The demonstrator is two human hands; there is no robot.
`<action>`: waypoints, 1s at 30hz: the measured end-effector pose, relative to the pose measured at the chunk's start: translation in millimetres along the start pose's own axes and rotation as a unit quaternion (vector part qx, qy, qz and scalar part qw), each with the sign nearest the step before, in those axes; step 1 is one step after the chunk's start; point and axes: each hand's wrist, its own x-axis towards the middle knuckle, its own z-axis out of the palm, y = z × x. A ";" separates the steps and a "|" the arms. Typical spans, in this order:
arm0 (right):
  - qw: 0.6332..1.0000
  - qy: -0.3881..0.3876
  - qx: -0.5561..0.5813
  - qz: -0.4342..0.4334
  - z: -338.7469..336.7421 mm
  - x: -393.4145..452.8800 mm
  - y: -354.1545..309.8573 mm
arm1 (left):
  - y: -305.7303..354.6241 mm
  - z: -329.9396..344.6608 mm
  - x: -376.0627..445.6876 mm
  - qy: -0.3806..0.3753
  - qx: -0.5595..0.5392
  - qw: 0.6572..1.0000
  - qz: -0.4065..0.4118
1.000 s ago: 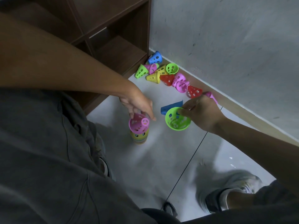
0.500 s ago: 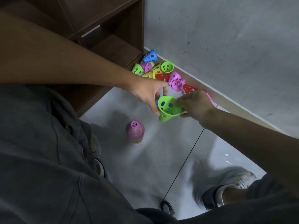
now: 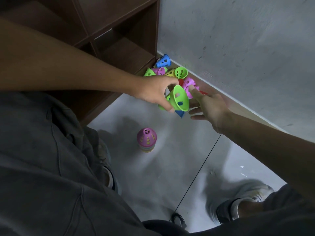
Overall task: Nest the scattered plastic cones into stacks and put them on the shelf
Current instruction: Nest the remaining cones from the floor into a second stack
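My left hand [image 3: 153, 90] grips a green cone [image 3: 177, 99] by its narrow end, wide rim facing right, above a blue cone [image 3: 180, 113] lying on the floor. My right hand [image 3: 210, 108] is just right of the green cone, fingers stretched out, the forefinger reaching toward a pink cone [image 3: 188, 86] in the pile. A nested stack with a pink cone on top [image 3: 147, 139] stands alone on the floor nearer me. Several loose cones, among them a blue one [image 3: 163, 60] and a green one [image 3: 181, 72], lie against the wall by the brown shelf [image 3: 126, 53].
The grey wall [image 3: 238, 48] and its baseboard run along the right of the pile. My knees and a grey shoe [image 3: 238, 198] fill the bottom of the view. Pale floor tile [image 3: 144, 176] lies around the stack.
The green cone has passed from my right hand to my left hand. My right hand let go and opened, reaching toward the pile. The stack stayed where it was.
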 end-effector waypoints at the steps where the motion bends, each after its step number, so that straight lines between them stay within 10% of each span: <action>1: 1.000 0.002 -0.003 -0.001 0.3 1.1 0.9 | -2.4 -4.7 -1.2 -0.003 0.008 1.000 -0.008; 17: 0.997 0.053 -0.044 -0.025 2.0 10.5 19.0 | -22.4 -10.4 -10.5 -0.284 0.325 0.887 -0.165; 30: 0.992 0.014 0.124 0.009 2.5 -0.5 18.9 | -35.4 17.9 -12.3 -0.221 0.313 0.907 -0.177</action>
